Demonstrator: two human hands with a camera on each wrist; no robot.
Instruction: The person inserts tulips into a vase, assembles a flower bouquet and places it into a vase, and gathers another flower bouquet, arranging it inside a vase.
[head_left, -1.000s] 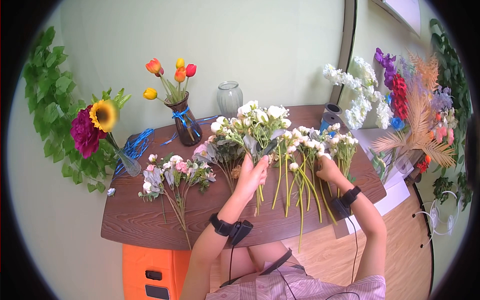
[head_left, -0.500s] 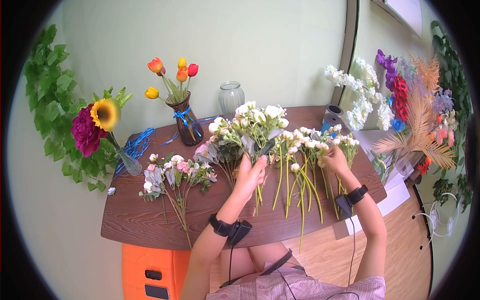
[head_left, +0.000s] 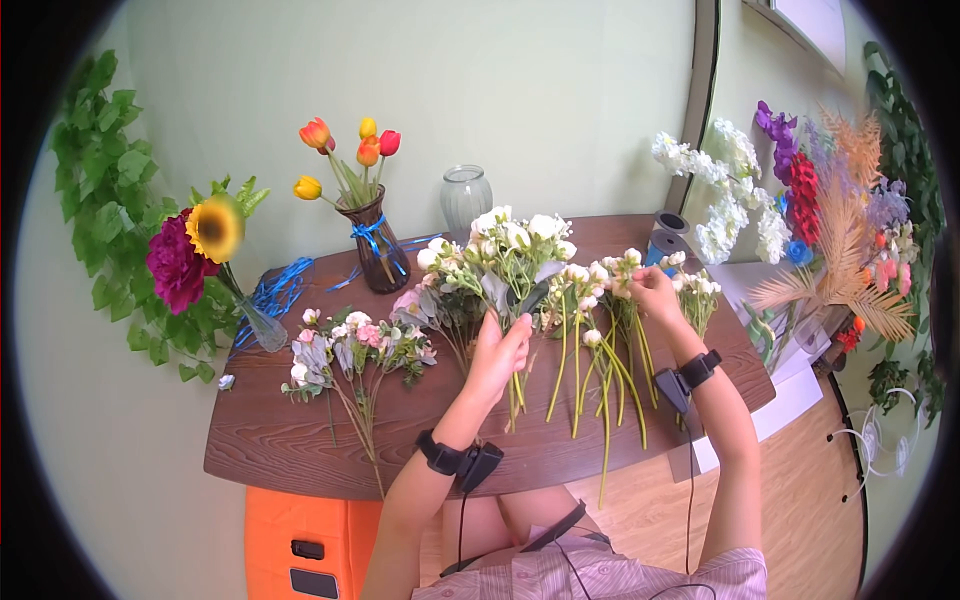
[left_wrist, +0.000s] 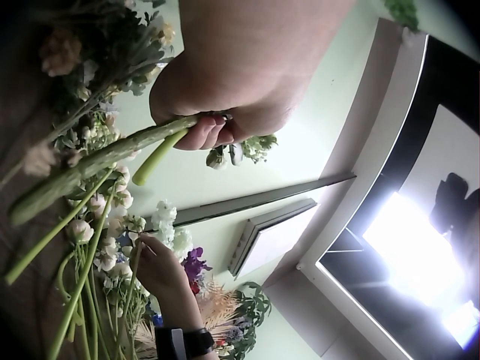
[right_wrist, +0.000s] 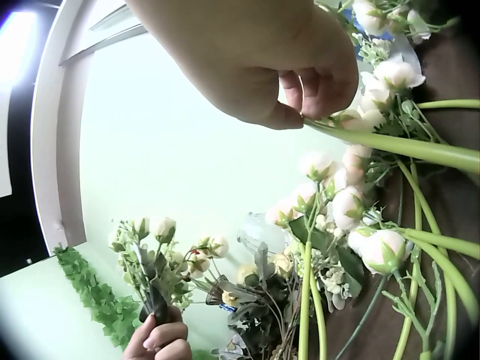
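Note:
In the head view my left hand (head_left: 497, 350) grips the stems of a bunch of white flowers (head_left: 518, 242) with small green leaves, held up over the table. Stem ends (left_wrist: 97, 165) stick out below that fist in the left wrist view. My right hand (head_left: 655, 295) is among more white flowers (head_left: 582, 288) on the right half of the table. Its thumb and fingertips pinch a green stem (right_wrist: 405, 146) close under a white bloom, as the right wrist view shows. Long green stems (head_left: 605, 400) spread toward the table's front edge.
Pink and white flower sprays (head_left: 360, 345) lie on the left. Behind stand a brown vase (head_left: 378, 255) of tulips, a clear glass vase (head_left: 466, 195) and ribbon spools (head_left: 668, 240). A small vase (head_left: 262, 328) with a sunflower leans near blue ribbon (head_left: 280, 292).
My right hand has moved away from me, from lower on the stems up to just under the blooms, shifting right and then back left. My left hand keeps its grip on the bunch.

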